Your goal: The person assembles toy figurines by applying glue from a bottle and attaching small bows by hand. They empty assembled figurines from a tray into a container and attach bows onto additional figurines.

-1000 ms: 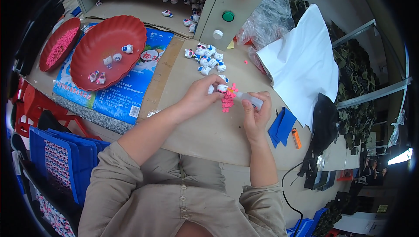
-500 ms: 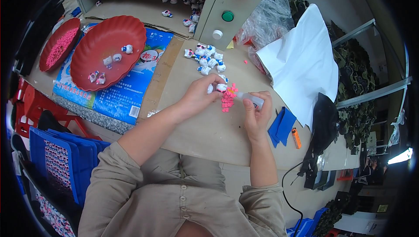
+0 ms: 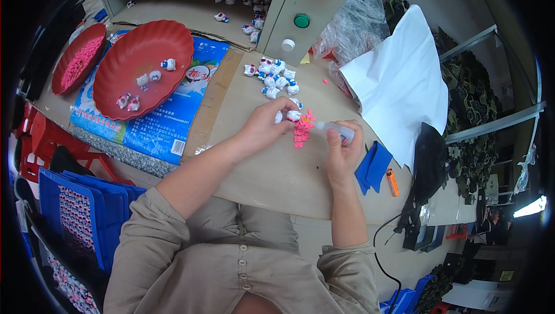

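My left hand [image 3: 261, 124] is closed on a small white figurine [image 3: 293, 115], pinched at its fingertips. In my right hand [image 3: 345, 151] is a translucent squeeze bottle [image 3: 336, 132], its narrow tip pointing left toward the figurine. Whether the tip touches the figurine cannot be made out. Under the tip lies a cluster of small pink pieces [image 3: 301, 135] on the brown work surface. Just beyond my left hand sits a pile of white and blue figurines [image 3: 275, 74].
A scalloped red bowl [image 3: 110, 85] holds a few figurines; a smaller red bowl [image 3: 102, 34] holds pink pieces. Behind stands a grey machine [image 3: 277, 35] with round buttons and figurines inside. To the right lie a blue cloth [image 3: 374, 166], an orange lighter [image 3: 392, 182] and a white sheet [image 3: 399, 82].
My right hand and the bottle have shifted slightly to the right, with the bottle lying a little flatter. My left hand has stayed nearly still.
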The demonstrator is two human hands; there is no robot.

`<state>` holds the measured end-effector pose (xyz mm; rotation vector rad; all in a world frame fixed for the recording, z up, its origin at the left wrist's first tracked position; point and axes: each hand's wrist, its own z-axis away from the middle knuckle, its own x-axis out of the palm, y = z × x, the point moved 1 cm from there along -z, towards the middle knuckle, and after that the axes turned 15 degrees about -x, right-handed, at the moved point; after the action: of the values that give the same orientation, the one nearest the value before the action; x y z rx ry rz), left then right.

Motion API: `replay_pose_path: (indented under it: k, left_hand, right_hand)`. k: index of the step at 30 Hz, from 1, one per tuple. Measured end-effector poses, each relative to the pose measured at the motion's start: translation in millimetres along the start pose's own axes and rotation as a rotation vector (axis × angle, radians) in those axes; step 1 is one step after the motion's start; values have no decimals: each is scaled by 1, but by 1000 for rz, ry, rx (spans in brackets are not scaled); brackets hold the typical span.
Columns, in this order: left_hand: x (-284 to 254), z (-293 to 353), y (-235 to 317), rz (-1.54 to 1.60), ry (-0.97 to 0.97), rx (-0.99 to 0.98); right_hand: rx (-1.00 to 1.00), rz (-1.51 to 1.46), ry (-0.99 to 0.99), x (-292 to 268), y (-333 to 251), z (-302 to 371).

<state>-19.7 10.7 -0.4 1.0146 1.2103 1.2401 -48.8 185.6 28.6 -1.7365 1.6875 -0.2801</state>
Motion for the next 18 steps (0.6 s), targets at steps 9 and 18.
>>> replay_pose_path:
  k: [9,18]
  left_hand:
    - [-3,6,15,244,-98,-182]
    - [-4,6,13,441,-203,-235]
  right_hand:
    - [526,-465,265,-13,16,-14]
    - [96,203,-424,-9,31,-11]
